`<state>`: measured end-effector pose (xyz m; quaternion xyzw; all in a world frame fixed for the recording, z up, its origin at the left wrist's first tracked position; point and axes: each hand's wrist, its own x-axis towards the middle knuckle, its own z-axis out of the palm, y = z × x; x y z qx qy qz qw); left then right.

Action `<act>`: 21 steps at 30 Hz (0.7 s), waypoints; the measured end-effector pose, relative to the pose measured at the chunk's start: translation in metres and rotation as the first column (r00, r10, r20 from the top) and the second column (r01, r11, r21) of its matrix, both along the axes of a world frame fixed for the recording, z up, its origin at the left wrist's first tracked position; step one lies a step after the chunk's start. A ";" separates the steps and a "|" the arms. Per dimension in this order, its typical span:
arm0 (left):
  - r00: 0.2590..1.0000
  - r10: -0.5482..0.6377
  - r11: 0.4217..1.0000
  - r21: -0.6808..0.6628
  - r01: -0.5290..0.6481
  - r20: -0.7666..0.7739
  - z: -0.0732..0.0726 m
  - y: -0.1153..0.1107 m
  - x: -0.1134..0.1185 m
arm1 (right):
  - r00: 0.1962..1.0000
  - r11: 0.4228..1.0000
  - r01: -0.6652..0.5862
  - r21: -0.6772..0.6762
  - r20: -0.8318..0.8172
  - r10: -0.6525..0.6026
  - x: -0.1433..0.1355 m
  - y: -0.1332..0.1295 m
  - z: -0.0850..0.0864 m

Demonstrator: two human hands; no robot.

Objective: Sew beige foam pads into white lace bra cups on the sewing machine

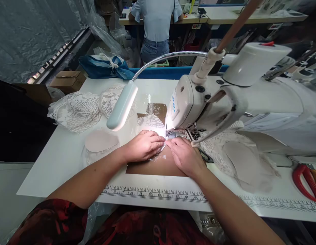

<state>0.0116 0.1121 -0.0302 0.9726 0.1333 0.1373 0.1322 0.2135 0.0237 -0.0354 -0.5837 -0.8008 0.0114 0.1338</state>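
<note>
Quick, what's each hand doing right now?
Left hand: fingers bent on the white lace; pinching or only pressing cannot be told.
Right hand: fingertips near the lace's edge, by the sewing machine; grip cannot be told.

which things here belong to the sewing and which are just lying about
Seem part of the job:
- white lace piece under the left hand
- sewing machine
- lit lamp

Apparently lying about:
- cardboard box
- blue bundle
- red-handled tool

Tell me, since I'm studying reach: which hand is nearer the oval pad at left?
Left. The left hand is right of the oval pad, on the white lace; the right hand is farther right, beyond the left hand.
</note>
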 end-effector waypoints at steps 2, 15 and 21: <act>1.000 0.004 1.000 -0.015 -0.004 -0.002 0.000 0.001 -0.001 | 1.000 1.000 0.008 -0.014 0.003 -0.008 0.000 0.000 0.001; 0.998 -0.012 0.998 0.069 0.017 -0.064 0.003 0.005 0.002 | 0.999 0.999 0.042 -0.025 0.018 -0.042 -0.003 -0.001 0.002; 0.996 0.050 0.994 0.100 -0.042 -0.073 0.002 -0.001 0.006 | 0.996 0.997 0.079 -0.009 0.031 -0.078 -0.002 0.000 -0.001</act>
